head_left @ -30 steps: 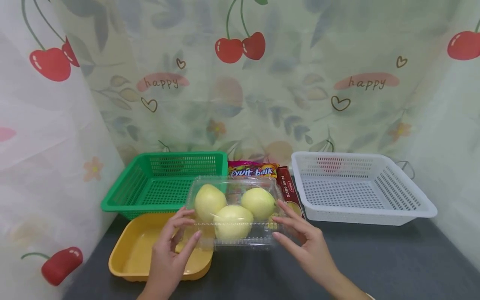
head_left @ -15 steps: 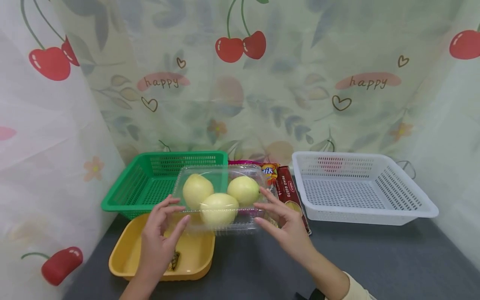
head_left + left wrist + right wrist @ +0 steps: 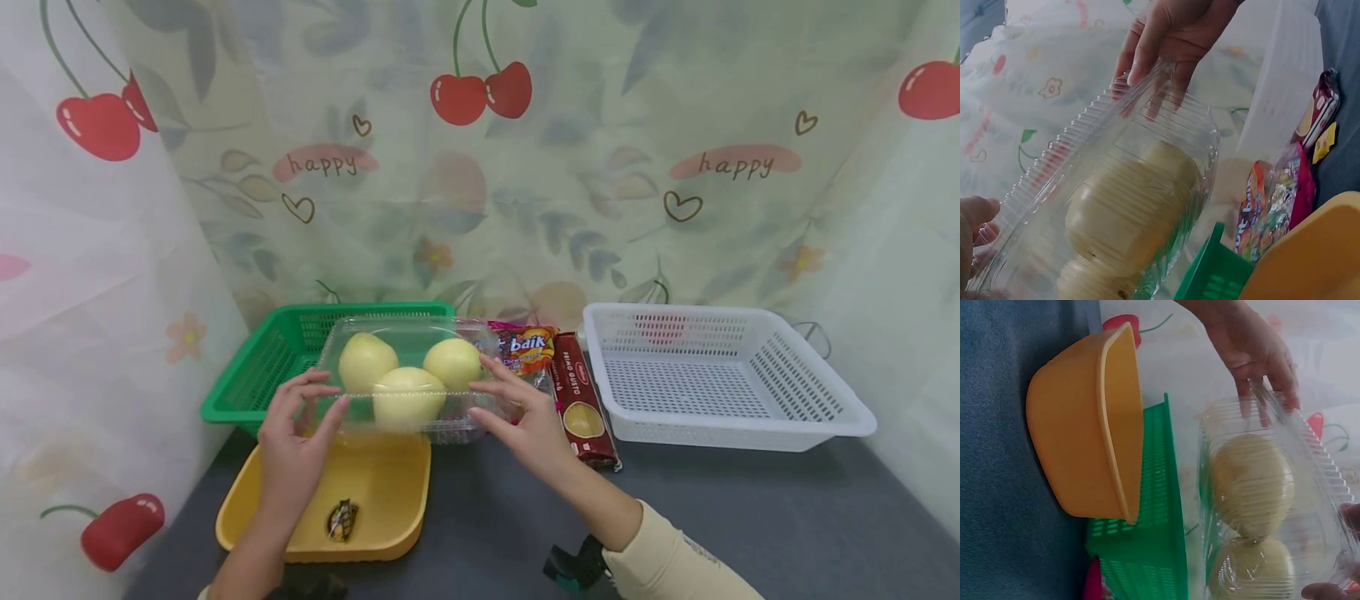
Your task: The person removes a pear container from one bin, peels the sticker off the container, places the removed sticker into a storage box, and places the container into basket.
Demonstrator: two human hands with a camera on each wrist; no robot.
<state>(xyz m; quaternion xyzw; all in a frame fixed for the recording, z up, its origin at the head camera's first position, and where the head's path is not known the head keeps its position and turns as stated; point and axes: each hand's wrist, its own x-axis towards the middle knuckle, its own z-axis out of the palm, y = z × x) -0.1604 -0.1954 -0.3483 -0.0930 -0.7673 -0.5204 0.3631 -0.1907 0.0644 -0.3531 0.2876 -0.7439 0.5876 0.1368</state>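
Both hands hold a clear plastic clamshell box (image 3: 408, 327) with three round, pale yellow-green fruits (image 3: 407, 402) inside. The left hand (image 3: 295, 429) grips its left end, thumb in front and fingers behind. At the right end, the right hand (image 3: 525, 421) grips likewise. In the head view the box overlaps the green basket (image 3: 236, 396) and the back of the yellow tray (image 3: 386, 529). It is in the air, apart from both in the right wrist view. A small wrapped sweet (image 3: 342, 521) with dark and gold wrapping lies in the yellow tray.
A white perforated basket (image 3: 727, 427) stands at the right. Between the baskets lie a colourful candy bag (image 3: 525, 348) and a dark red packet (image 3: 585, 417). A small yellow packet (image 3: 1324, 142) shows in the left wrist view. Printed curtain (image 3: 555, 200) hangs behind.
Both hands have carried the box of fruits left and farther back, toward the green basket. The wrapped sweet, the candy bag and the red packet have come more into sight.
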